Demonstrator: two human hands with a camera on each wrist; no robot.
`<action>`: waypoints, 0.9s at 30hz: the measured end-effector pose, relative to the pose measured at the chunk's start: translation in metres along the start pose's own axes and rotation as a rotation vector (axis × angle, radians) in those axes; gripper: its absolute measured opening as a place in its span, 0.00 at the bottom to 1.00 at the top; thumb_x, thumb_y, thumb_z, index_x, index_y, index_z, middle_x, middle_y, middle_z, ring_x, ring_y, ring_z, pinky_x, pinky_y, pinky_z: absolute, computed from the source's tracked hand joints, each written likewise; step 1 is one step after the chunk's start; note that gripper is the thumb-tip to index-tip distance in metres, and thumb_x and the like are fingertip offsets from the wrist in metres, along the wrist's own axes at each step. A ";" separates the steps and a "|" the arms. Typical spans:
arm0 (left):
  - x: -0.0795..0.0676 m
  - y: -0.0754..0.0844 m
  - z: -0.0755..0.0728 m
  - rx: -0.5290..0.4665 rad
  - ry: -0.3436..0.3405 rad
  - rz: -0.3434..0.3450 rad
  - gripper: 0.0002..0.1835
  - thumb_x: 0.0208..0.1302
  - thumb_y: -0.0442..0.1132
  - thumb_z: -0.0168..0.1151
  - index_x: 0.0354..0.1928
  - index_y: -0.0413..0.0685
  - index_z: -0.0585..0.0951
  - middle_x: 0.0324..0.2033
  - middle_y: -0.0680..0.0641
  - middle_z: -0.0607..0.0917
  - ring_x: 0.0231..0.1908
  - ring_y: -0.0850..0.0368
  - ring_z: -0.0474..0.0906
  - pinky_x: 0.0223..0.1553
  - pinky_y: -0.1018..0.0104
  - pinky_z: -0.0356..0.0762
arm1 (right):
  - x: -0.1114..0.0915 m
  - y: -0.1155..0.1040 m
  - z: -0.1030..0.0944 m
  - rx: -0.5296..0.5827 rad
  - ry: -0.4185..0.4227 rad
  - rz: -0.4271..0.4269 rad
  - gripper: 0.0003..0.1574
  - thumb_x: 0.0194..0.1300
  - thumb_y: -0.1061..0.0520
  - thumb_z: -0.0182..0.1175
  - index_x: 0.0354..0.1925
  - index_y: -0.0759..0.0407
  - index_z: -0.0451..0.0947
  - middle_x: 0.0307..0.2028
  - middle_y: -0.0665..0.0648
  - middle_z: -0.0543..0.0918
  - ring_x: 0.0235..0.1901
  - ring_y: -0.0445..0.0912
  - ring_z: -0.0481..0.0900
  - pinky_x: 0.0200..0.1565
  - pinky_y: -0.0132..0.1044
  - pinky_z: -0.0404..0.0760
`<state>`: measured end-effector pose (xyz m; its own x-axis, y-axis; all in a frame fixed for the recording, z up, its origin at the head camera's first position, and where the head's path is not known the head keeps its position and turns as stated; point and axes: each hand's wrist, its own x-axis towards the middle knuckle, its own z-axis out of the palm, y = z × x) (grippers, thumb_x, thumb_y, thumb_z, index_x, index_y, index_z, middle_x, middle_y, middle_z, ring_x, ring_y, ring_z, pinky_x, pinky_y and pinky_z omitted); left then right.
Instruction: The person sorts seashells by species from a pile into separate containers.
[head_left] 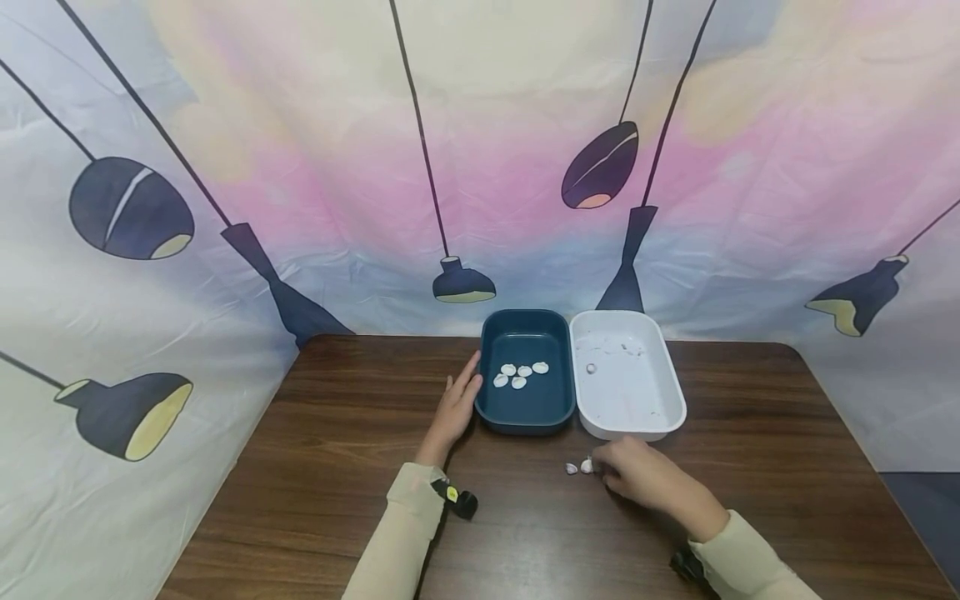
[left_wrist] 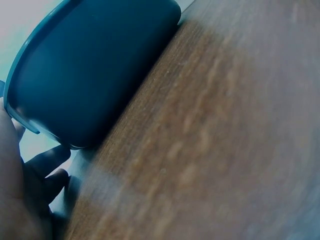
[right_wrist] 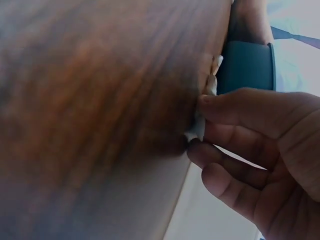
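Left sleeve (head_left: 405,508): pale, cut off by the lower frame edge; dark strap at your wrist.

Your left hand (head_left: 452,410): fingers extended and released, laid along the left wall of the teal tray. In your left wrist view the hand is cut off at the frame edge and partly in shadow.

Teal tray (head_left: 525,417): deep, rounded corners, on the counter (head_left: 360,417) against the patterned cloth (head_left: 337,167). Your left wrist view gives its outer wall only; the inside is hidden there.

Shells (head_left: 519,382), five: small, white, oval, loosely grouped on the floor of the teal tray. Fine surface detail too small to make out.

Loose shells (head_left: 572,468), two: on the counter in front of the trays, side by side; the left one greyer, the right one whiter and just beside your right fingers.

White tray (head_left: 622,396): beside the teal tray on its right; dark specks across the floor, their nature unclear.

Lone shell (head_left: 591,368): small, roundish, greyish, near the left wall of the white tray.

Your right hand (head_left: 641,475): in front of the white tray, thumb and fingers pinching a shell.

Pinched shell (right_wrist: 199,127): whitish, low at the counter; mostly covered by your fingertips, outline blurred.
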<state>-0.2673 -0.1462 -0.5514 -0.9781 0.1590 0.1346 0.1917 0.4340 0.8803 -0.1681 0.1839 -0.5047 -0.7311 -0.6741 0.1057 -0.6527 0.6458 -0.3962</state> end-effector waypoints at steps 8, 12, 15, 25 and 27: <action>-0.001 0.000 0.000 -0.004 0.000 0.007 0.29 0.87 0.49 0.42 0.84 0.58 0.60 0.81 0.49 0.63 0.80 0.41 0.56 0.81 0.41 0.30 | 0.001 0.001 -0.016 0.077 -0.026 -0.036 0.16 0.54 0.71 0.72 0.25 0.51 0.82 0.23 0.37 0.79 0.25 0.31 0.72 0.29 0.31 0.78; 0.000 0.001 0.000 -0.002 0.000 0.001 0.29 0.87 0.51 0.42 0.84 0.60 0.60 0.81 0.50 0.63 0.80 0.43 0.55 0.81 0.43 0.29 | 0.004 -0.001 -0.029 0.085 -0.024 -0.049 0.15 0.55 0.69 0.73 0.26 0.50 0.84 0.24 0.36 0.80 0.26 0.31 0.73 0.30 0.32 0.80; 0.001 0.000 0.000 -0.008 0.003 0.001 0.29 0.87 0.50 0.42 0.84 0.59 0.60 0.81 0.50 0.63 0.80 0.42 0.56 0.81 0.43 0.29 | 0.005 -0.003 -0.040 0.099 -0.005 -0.051 0.14 0.56 0.69 0.72 0.26 0.50 0.85 0.24 0.37 0.82 0.27 0.31 0.74 0.32 0.33 0.81; 0.001 0.000 0.000 -0.002 0.002 -0.004 0.29 0.87 0.51 0.42 0.84 0.59 0.60 0.80 0.50 0.63 0.79 0.43 0.57 0.81 0.44 0.30 | 0.012 0.003 -0.075 0.088 0.090 -0.031 0.19 0.53 0.72 0.70 0.25 0.46 0.82 0.23 0.35 0.76 0.26 0.34 0.71 0.30 0.31 0.75; 0.001 0.000 -0.001 -0.004 0.001 0.001 0.29 0.87 0.50 0.42 0.84 0.58 0.60 0.80 0.49 0.63 0.79 0.42 0.57 0.81 0.43 0.30 | 0.015 0.004 -0.077 0.073 0.087 -0.033 0.19 0.55 0.71 0.70 0.25 0.46 0.82 0.23 0.35 0.76 0.26 0.35 0.72 0.30 0.31 0.75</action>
<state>-0.2682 -0.1465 -0.5509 -0.9780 0.1583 0.1362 0.1924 0.4301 0.8821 -0.1967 0.2039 -0.4339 -0.7257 -0.6592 0.1971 -0.6630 0.5933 -0.4565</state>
